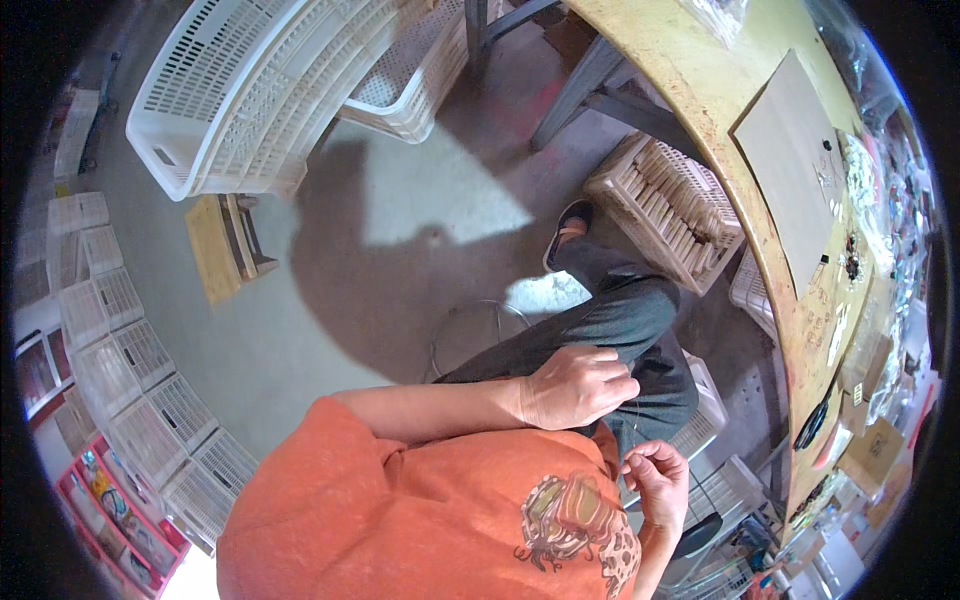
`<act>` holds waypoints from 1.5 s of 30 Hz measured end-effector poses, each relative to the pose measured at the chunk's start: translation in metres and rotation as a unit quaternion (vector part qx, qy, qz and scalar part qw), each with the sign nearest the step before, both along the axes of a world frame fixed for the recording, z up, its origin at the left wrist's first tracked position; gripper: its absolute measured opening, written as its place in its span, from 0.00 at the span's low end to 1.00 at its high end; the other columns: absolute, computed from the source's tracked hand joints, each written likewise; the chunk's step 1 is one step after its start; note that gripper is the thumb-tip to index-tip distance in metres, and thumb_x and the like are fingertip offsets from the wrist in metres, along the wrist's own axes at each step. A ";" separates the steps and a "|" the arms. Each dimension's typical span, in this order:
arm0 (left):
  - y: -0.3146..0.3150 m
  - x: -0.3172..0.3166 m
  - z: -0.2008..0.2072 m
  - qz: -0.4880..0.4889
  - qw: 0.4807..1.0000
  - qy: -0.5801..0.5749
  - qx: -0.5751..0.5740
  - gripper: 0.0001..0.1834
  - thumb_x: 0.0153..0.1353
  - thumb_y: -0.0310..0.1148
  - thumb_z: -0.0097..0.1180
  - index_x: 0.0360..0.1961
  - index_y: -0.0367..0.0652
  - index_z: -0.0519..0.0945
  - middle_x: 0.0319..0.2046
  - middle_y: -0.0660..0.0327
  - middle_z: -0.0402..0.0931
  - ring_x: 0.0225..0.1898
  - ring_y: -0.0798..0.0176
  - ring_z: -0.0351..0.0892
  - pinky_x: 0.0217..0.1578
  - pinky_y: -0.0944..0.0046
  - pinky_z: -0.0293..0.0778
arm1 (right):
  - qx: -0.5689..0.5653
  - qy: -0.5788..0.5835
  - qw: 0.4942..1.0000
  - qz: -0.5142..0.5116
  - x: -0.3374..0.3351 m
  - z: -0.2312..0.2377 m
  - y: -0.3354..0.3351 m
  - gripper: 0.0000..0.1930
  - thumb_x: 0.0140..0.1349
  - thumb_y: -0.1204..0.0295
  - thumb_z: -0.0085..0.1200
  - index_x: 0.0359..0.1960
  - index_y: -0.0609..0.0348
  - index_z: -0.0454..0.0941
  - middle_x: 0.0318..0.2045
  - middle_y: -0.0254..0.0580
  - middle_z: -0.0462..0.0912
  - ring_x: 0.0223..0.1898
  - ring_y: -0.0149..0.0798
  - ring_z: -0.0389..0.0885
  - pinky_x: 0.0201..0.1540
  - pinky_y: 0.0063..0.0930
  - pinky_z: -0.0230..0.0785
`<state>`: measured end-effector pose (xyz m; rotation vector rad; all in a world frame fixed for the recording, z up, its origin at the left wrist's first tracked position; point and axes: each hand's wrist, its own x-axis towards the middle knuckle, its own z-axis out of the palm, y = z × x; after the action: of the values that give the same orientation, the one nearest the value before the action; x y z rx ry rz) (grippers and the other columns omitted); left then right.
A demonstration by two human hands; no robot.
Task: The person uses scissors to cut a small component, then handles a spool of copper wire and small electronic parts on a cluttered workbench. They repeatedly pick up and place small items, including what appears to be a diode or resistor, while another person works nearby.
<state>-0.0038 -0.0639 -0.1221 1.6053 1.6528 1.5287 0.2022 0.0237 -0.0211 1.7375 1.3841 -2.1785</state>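
Observation:
My left hand (578,388) is closed in front of my lap, with thumb and fingers pinched together above my dark grey trousers (630,312). Lower and to the right, my right hand (657,477) makes a pinch too, thumb against fingertips, close to the hem of my orange shirt (430,510). Between the two hands runs a faint thin strand (637,418), like thread or fine wire. Whatever small piece may be inside the fingers is too small to make out.
A yellow worktable (745,190) curves along the right, bearing a cardboard sheet (790,165) and many small parts. Beneath it stands a crate (670,210) full of packed pieces. White plastic crates (215,110) are stacked at upper left, beside a small wooden stool (215,250).

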 end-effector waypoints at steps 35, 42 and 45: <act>0.012 0.012 0.012 -0.055 0.991 -0.120 0.012 0.09 0.57 0.31 0.58 0.25 0.40 0.72 0.20 0.55 0.73 0.26 0.49 0.77 0.26 0.53 0.71 | 0.504 -0.004 0.847 0.169 -0.039 -0.028 0.004 0.05 0.58 0.81 0.60 0.36 0.63 0.82 0.29 0.38 0.79 0.29 0.33 0.75 0.34 0.24 0.68; 0.016 0.014 0.004 -0.099 0.955 -0.271 -0.069 0.07 0.61 0.30 0.55 0.27 0.39 0.76 0.21 0.56 0.78 0.25 0.53 0.80 0.26 0.58 0.73 | 0.179 0.115 0.974 0.074 -0.030 -0.020 0.010 0.03 0.58 0.80 0.60 0.34 0.65 0.81 0.33 0.37 0.79 0.29 0.27 0.73 0.32 0.19 0.66; 0.018 0.014 0.011 -0.138 0.902 -0.392 -0.121 0.08 0.63 0.30 0.54 0.28 0.37 0.77 0.21 0.56 0.79 0.23 0.58 0.81 0.25 0.62 0.73 | 0.128 0.179 0.974 -0.049 -0.026 -0.031 0.006 0.04 0.58 0.80 0.60 0.35 0.65 0.82 0.33 0.37 0.78 0.29 0.28 0.73 0.31 0.19 0.66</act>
<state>0.0101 -0.0464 -0.1112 0.8548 1.0514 1.4636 0.1757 0.0300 -0.0521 1.5646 1.7613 -2.5682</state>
